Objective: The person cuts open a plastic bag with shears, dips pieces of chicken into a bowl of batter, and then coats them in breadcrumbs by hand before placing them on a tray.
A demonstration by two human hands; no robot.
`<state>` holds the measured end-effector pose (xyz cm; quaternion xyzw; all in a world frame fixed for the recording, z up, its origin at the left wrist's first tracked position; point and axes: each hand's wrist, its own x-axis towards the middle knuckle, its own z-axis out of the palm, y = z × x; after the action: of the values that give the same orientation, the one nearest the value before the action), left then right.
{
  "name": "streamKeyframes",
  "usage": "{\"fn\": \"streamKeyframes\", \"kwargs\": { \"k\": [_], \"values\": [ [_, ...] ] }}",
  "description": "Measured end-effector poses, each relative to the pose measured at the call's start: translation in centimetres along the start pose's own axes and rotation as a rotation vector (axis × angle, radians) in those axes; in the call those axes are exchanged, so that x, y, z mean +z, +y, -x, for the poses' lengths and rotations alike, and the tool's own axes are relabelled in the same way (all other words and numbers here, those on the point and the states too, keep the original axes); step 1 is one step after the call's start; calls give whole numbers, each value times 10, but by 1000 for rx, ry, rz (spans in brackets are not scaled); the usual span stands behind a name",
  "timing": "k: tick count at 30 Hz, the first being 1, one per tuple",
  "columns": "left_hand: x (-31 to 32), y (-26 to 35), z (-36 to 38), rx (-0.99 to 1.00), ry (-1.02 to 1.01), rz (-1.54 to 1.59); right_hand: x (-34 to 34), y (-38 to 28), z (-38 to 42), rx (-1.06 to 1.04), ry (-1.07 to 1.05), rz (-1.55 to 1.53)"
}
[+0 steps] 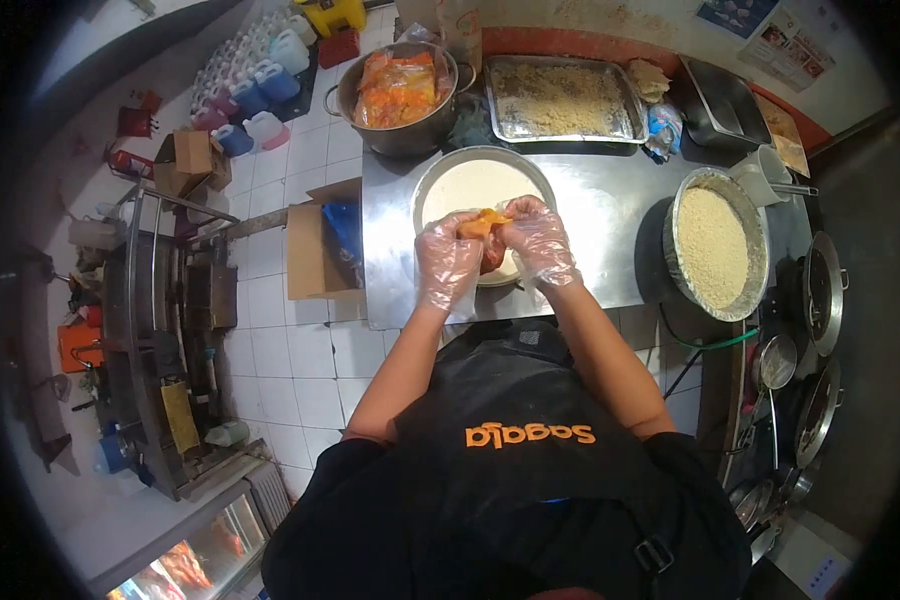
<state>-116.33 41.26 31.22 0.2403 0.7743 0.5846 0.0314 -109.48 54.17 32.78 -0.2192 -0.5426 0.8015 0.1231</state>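
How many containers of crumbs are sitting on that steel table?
2. A rectangular tray of crumbs sits at the table's far edge, and a round pan of crumbs stands at the right end. The pot's contents are orange packets, not crumbs; none seem hidden.

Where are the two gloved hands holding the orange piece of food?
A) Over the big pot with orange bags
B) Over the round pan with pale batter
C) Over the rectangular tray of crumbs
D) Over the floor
B: the left hand and right hand grip the orange piece directly above the round pan of pale batter.
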Motion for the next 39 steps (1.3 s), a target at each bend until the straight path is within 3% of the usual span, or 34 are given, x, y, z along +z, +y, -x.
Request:
{"fn": "streamKeyframes", "kwargs": {
  "k": [3,10,12,14,17,18,20,22,23,25,26,28,30,31,32,34,35,36,38,39],
  "values": [
    [-11,6,-9,-342,-255,465,-11,3,-5,-23,-10,-6],
    [-16,5,-16,-438,-299,402,-9,-1,-9,-13,-15,129],
    [-18,3,-19,-499,-319,441,-13,2,-11,1,-69,4],
    [-21,4,-18,-613,-305,781,-17,3,-12,14,-123,-122],
    [-20,1,-17,-640,-309,960,-19,1,-12,113,-119,-180],
    [-21,1,-18,-640,-310,962,-22,3,-14,108,-143,-167],
    [-22,1,-20,-584,-373,593,-30,3,-18,104,-168,-154],
    [-27,18,-22,-539,-402,480,-35,-8,-18,103,-278,152],
    [-28,24,-22,-490,-433,368,-35,-14,-15,104,-273,153],
    [-27,11,-22,-410,-359,308,-39,-31,-10,41,-166,301],
    [-26,4,-25,-328,-286,249,-53,-32,-7,-20,-128,240],
    [-37,29,-25,-359,-250,258,-85,-43,15,-97,148,112],
    [-47,-5,-21,-310,-195,295,-126,-51,41,-116,725,269],
    [-54,12,-19,-306,-152,328,-156,-53,54,-122,1062,354],
    [-61,33,-16,-348,-147,437,-213,-40,65,-389,1284,351],
    [-77,10,-10,-340,-58,422,-330,-18,108,-482,1557,298],
    [-86,-1,-7,-336,-67,427,-325,-40,128,-88,1725,507],
    [-96,-12,-4,-410,4,440,-385,-29,142,213,1700,440],
    [-104,-15,-1,-478,75,458,-494,36,158,131,1469,288],
    [-106,-12,0,-502,107,499,-493,36,156,124,1469,287]
  ]
}}
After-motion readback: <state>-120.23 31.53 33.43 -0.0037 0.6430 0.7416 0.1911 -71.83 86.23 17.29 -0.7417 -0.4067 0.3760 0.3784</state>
